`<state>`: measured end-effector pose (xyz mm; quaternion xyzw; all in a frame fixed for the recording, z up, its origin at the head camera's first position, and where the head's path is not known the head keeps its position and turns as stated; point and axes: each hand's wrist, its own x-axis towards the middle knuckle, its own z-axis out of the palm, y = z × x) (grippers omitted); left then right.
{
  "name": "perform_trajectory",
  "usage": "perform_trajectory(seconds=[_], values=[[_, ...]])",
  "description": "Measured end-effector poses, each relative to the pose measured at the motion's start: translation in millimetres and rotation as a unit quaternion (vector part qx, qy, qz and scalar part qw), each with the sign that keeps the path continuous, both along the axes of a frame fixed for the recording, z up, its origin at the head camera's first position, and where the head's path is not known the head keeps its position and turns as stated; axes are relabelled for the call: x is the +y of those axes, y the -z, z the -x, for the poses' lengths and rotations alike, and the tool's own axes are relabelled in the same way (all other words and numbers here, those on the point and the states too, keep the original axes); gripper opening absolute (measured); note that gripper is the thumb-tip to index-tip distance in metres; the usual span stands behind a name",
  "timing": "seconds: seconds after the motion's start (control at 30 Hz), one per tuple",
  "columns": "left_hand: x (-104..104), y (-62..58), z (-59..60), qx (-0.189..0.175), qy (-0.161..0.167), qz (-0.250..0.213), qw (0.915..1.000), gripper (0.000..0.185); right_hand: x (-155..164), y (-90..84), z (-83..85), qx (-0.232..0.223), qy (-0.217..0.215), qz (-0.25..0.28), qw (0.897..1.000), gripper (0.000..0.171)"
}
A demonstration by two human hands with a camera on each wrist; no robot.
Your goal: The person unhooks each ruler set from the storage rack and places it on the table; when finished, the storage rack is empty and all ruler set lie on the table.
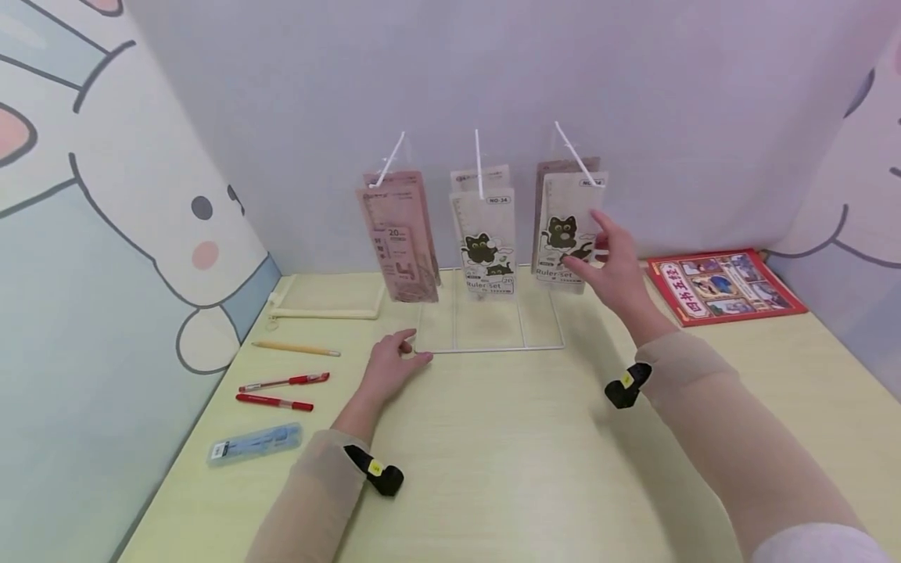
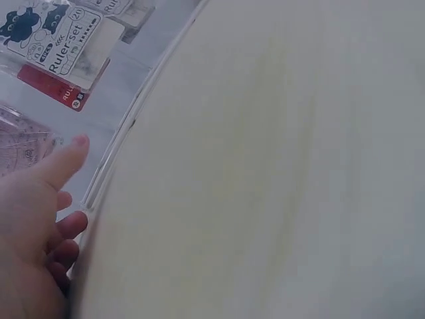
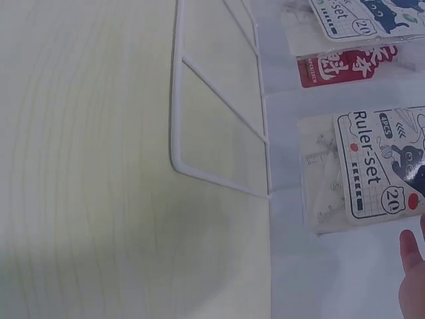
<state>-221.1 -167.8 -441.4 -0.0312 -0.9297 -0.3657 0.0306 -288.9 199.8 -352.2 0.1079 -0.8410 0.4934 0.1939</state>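
A white wire rack [image 1: 493,349] stands on the table with packets hanging from its three hooks. My right hand [image 1: 619,262] is at the right edge of the right-hand ruler set packet [image 1: 563,211], its thumb overlapping the cat-printed front in the head view. In the right wrist view, fingertips [image 3: 410,249] show just beside this packet. The middle hook bears another ruler set packet [image 1: 486,219], and the left one a pink packet [image 1: 397,242]. My left hand [image 1: 389,366] is at the rack base's front left corner, thumb extended and the other fingers bent.
At the left lie a cream zip pouch [image 1: 327,301], a pencil [image 1: 296,349], two red pens [image 1: 285,382] and a blue clear case [image 1: 255,444]. A red-bordered book [image 1: 725,287] lies at the back right. The wall [image 1: 493,70] rises behind the rack.
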Motion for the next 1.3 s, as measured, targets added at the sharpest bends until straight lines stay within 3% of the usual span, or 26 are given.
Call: perform_trajectory(seconds=[0.27, 0.5, 0.73, 1.3], values=[[7, 5.6, -3.3, 0.035, -0.023, 0.091, 0.995, 0.056, -3, -0.1, -14.5, -0.007, 0.062, 0.054, 0.997, 0.072], [12, 4.7, -1.2, 0.034, -0.044, 0.103, 0.9932, 0.052, 3, -9.0, -24.0, -0.017, 0.098, 0.085, 0.991, 0.063], [12, 6.0, -0.4, 0.037, -0.066, 0.116, 0.9903, 0.046, 9, -17.6, -33.0, -0.02, 0.104, 0.078, 0.991, 0.061], [13, 2.3, -1.8, 0.028, -0.067, 0.116, 0.9906, 0.045, 22, -19.7, -63.9, 0.018, 0.119, 0.044, 0.992, 0.059]])
